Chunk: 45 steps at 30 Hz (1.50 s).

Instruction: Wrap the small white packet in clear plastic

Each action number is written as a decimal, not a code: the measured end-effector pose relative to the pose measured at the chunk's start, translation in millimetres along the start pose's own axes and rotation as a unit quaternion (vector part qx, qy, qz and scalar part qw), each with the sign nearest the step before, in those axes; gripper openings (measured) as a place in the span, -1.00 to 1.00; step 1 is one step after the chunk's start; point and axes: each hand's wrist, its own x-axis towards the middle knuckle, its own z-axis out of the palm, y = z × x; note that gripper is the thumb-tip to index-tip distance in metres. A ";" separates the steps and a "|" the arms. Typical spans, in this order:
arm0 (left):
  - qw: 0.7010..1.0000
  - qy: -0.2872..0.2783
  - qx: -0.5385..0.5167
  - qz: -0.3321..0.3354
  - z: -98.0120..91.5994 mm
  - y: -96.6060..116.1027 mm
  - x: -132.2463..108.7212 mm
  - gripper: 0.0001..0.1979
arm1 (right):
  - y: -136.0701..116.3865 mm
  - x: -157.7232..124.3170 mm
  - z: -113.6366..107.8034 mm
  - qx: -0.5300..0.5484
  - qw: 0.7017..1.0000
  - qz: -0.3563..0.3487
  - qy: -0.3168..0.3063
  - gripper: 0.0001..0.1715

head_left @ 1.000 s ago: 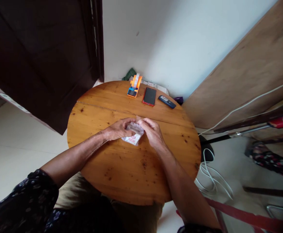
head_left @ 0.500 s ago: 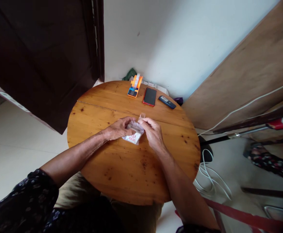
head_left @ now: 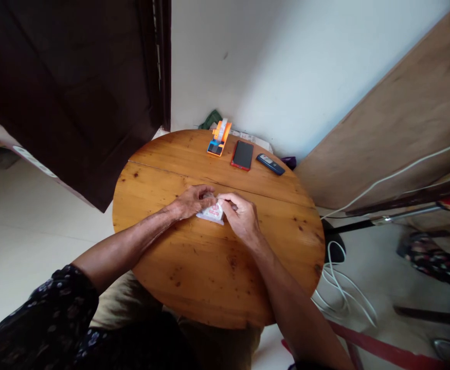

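A small clear plastic packet [head_left: 211,214] with white contents and red print lies near the middle of the round wooden table [head_left: 209,277]. From the left side my left hand [head_left: 194,201] grips it, thumb across its top and fingers behind. At the packet's right upper edge my right hand [head_left: 241,213] is closed in a pinch, thumb against forefinger. Both hands cover the upper part of the packet, so what lies under the fingertips is hidden.
At the far side of the table stand an orange and blue tape dispenser [head_left: 219,137], a red-edged phone [head_left: 242,155] and a dark handset [head_left: 270,164]. White wall rises behind. White cable [head_left: 340,280] lies coiled on the floor at right, near another person's patterned trouser leg [head_left: 436,259].
The clear flap that stuck up above my right fingers no longer shows. My right hand has come slightly lower, and the packet's print shows from a different angle. The whole view has shifted slightly.
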 end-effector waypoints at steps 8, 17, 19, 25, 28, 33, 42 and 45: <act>0.996 -0.016 -0.089 -0.010 -6.0 0.3 4.3 -0.43 | 6.3 2.1 2.6 -0.061 0.997 -0.043 0.002 -0.74; 0.994 -0.010 -0.104 -0.014 -7.7 0.9 5.9 -0.56 | 6.7 5.6 -6.3 -0.153 0.973 -0.173 0.001 -0.71; 0.994 -0.005 -0.104 -0.020 -6.9 2.5 5.6 -0.58 | 4.6 4.8 -12.0 -0.176 0.964 -0.195 -0.030 -0.71; 0.995 -0.011 -0.095 -0.020 -6.3 4.4 3.9 -0.62 | -5.5 2.2 -23.9 -0.206 0.946 -0.228 -0.103 -0.71; 0.996 -0.013 -0.091 -0.015 -7.5 1.3 4.8 -0.62 | -7.9 2.2 -26.6 -0.207 0.942 -0.235 -0.116 -0.70; 0.996 -0.021 -0.081 -0.008 -9.5 -3.0 6.3 -0.58 | -5.0 2.5 -27.6 -0.209 0.939 -0.241 -0.127 -0.70; 0.999 -0.003 -0.049 -0.013 -6.8 3.3 2.6 -0.62 | -16.8 2.1 -34.7 -0.122 0.963 -0.218 -0.096 -0.80; 0.999 -0.005 -0.049 -0.014 -6.8 3.1 3.2 -0.60 | -17.4 2.9 -39.1 -0.099 0.976 -0.189 -0.039 -0.76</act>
